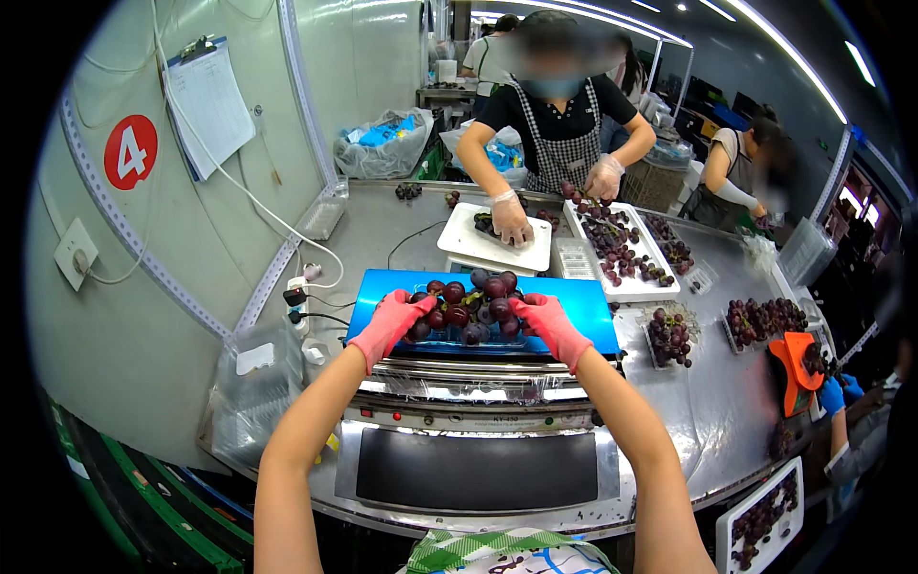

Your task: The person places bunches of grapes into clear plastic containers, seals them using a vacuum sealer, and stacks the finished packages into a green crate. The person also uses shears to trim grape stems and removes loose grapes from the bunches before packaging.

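Observation:
A clear plastic tray (448,336) heaped with dark red grapes (459,313) is between my two hands, over the blue top (588,316) of a tabletop film-wrapping machine (473,416). In a pink glove, my left hand (393,321) grips the left end of the load. My right hand (554,324), gloved alike, grips the right end. Whether the tray rests on the blue top or hangs just over it, I cannot tell. Stretch film shows along the rollers (473,384) below it. A dark flat plate (477,466) forms the machine's near part.
Across the table a person in clear gloves reaches over a white scale (495,237) and a white foam box of grapes (627,251). Packed grape trays (668,337) and an orange scale (796,373) stand right. Stacked clear trays (254,402) and a power strip (297,308) are left.

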The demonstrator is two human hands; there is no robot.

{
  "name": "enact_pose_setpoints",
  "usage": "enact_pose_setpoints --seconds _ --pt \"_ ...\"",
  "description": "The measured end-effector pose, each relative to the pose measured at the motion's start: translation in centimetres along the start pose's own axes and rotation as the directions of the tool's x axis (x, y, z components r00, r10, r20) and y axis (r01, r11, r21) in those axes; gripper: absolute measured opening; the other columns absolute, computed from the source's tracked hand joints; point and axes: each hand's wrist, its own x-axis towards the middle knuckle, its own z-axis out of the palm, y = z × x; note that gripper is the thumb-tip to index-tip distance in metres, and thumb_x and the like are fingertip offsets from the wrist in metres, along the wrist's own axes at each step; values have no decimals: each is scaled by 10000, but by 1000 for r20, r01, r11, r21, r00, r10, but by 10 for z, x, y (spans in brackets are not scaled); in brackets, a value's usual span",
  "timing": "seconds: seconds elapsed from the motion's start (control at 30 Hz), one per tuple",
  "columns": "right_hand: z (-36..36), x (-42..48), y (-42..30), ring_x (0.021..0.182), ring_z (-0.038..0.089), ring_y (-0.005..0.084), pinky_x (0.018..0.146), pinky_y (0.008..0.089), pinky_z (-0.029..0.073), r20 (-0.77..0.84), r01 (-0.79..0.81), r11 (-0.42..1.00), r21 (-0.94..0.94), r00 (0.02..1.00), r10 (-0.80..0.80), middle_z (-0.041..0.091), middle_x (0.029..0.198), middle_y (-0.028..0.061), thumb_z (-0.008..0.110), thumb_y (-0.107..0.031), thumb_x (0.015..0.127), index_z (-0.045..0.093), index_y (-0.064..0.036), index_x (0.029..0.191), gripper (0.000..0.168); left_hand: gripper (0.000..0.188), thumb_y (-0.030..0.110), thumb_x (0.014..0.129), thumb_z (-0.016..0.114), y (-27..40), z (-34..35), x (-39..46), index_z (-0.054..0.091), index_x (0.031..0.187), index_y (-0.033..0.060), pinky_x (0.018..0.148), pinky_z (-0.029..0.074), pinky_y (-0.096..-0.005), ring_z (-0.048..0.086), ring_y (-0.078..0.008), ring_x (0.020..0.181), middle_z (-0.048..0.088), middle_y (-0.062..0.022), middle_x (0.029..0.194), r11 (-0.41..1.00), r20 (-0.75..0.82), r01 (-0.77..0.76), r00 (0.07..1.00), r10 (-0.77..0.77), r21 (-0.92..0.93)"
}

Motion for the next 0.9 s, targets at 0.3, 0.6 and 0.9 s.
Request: enact_pose_setpoints --seconds 0.3,0.6,0.9 --pt "7 14 24 632 532 124 565 257 450 29 -66 992 -103 997 70 605 800 63 603 -399 805 607 4 927 421 524 463 786 613 -9 -11 10 577 1023 -3 526 503 -271 594 -146 746 605 -87 927 986 99 67 992 -82 150" --pt "-22 -59 31 901 535 286 781 382 433 -270 107 566 -817 796 -541 538 1015 161 666 -296 735 530 -13 1046 443 518 434 730 652 -42 -31 -57 545 1005 8 761 421 -363 531 -270 851 564 -114 845 857 -441 -176 797 413 484" --pt "-22 -117 66 929 470 287 836 402 348 -400 -198 465 -863 829 -390 500 943 104 677 -394 675 553 -74 751 352 446 488 630 700 -86 -30 -95 571 665 62 709 412 -384 495 -272 831 533 -89 817 551 -306 -4 828 469 835"
